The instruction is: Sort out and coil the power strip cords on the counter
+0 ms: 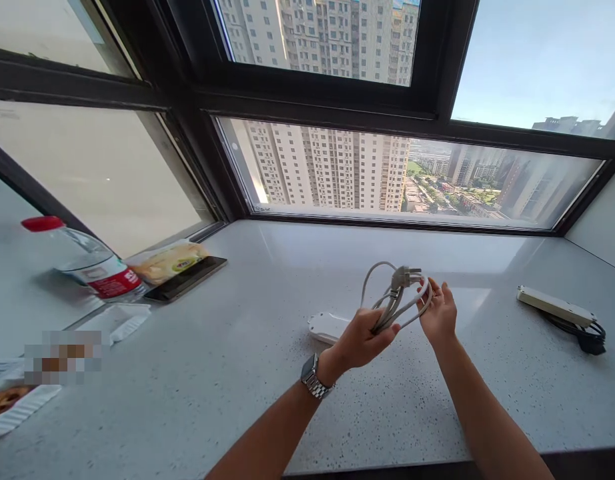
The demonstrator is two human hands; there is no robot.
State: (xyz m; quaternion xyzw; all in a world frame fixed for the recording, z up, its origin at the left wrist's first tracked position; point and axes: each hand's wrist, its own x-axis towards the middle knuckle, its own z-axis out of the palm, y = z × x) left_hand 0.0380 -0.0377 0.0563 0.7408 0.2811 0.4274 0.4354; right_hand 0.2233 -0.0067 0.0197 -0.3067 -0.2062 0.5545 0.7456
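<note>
My left hand [363,339], with a silver-banded watch on its wrist, is closed around a looped grey-white power cord [395,311]. The cord's plug [405,276] sticks up above that hand with its prongs toward the right. At the right end of the loops, the fingers of my right hand [439,310] are curled at the cord and appear to pinch it; the thumb side is partly hidden. A white power strip [327,328] lies on the counter behind my left hand, which covers part of it.
On the speckled white counter [227,393], a second power strip [556,307] with a black cord lies at right. To the left are a red-capped bottle [87,260], a phone [187,279], a yellowish package [170,261] and opened food wrapping [130,322]. Dark-framed windows [332,107] stand behind.
</note>
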